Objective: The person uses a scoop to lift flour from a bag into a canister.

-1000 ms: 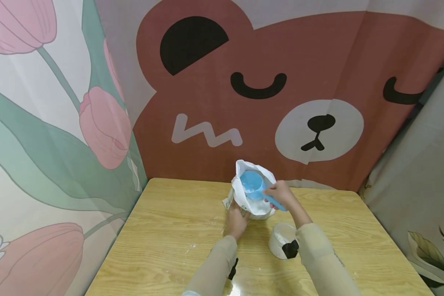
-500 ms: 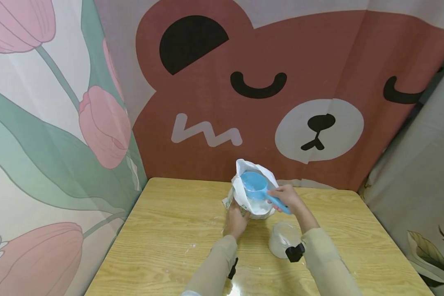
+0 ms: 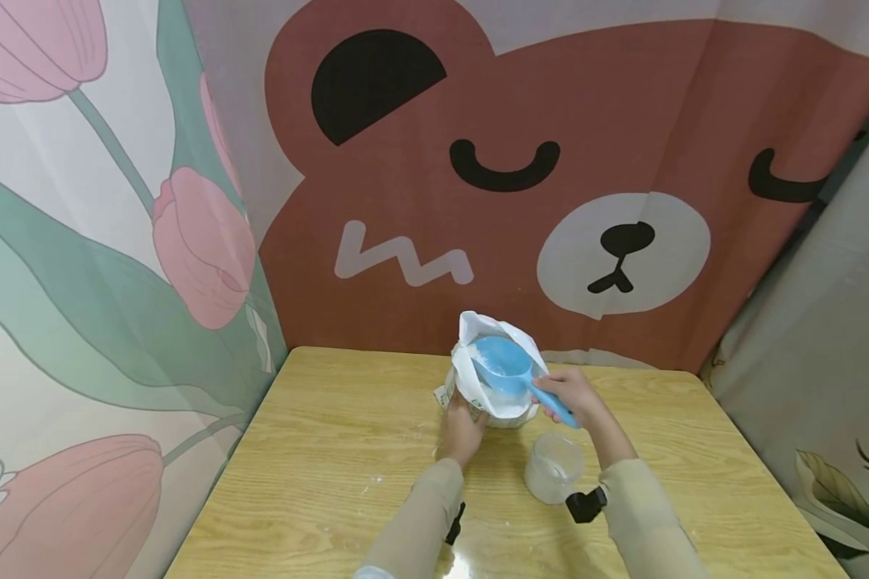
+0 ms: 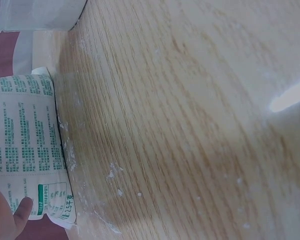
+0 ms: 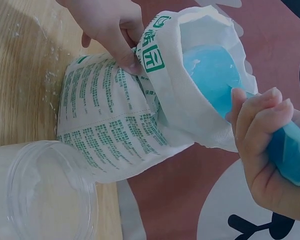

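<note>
A white bag with green print [image 5: 110,110] stands with its mouth wide, white powder inside. My left hand [image 3: 465,433] grips its near left side; in the right wrist view the thumb presses into a fold below the rim. My right hand [image 3: 575,396] holds the handle of a light blue scoop [image 3: 505,363], its fingers curled round it. The scoop's bowl is within the bag's mouth, with some white powder on its inner wall; how much it holds cannot be told. A clear plastic jar [image 3: 553,468] stands in front of the bag, below the right hand.
The wooden table [image 3: 333,450] bears scattered white specks near the bag. Behind it hangs a curtain with a bear [image 3: 405,201], close to the table's back edge. A floral curtain [image 3: 210,370] borders the left side. Black wrist cameras [image 3: 586,505] are strapped under the forearms.
My right hand has drawn the scoop right and slightly toward me, its bowl shifting to the right part of the bag's mouth. The left hand, bag and jar stay in place.
</note>
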Available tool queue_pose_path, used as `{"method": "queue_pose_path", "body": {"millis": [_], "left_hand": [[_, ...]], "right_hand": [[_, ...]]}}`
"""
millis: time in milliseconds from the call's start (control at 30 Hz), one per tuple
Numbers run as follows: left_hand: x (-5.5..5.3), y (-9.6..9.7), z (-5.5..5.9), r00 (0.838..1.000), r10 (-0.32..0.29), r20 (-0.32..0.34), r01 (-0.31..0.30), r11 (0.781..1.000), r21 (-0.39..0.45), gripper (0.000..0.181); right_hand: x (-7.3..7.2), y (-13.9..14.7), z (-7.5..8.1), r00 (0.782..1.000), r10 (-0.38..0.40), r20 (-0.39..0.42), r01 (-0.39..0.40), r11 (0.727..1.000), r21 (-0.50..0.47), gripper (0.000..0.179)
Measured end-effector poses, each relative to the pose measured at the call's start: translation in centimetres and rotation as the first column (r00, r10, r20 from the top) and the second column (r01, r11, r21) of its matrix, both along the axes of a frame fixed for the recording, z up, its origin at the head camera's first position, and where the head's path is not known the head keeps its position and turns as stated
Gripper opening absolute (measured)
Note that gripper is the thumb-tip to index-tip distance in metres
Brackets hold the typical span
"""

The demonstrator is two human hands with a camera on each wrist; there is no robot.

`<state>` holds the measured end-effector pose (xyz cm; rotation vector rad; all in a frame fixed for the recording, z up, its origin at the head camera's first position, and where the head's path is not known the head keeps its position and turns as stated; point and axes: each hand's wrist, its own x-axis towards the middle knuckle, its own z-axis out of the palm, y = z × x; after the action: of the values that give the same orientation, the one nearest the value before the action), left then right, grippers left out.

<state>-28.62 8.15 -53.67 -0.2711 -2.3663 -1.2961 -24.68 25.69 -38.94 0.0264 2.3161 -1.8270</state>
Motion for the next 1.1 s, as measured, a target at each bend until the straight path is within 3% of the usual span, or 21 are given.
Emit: {"method": "queue_pose_path", "body": {"millis": [433,1100], "left_hand": [[0.0,-0.1,0.1,1.000,0.001,-0.005,-0.001,1.000,-0.006,0.067],[0.0,-0.1,0.1,1.000,0.024,-0.017,-0.024,0.999,-0.040,0.067]], "right_hand": [[1.2,0.7,0.1,1.000,-0.021,-0.003,0.021,1.000,0.019,0.037],[3.6,1.2,0.4,0.999,0.008,-0.035,-0.007,0.999,0.033,0.040]]}}
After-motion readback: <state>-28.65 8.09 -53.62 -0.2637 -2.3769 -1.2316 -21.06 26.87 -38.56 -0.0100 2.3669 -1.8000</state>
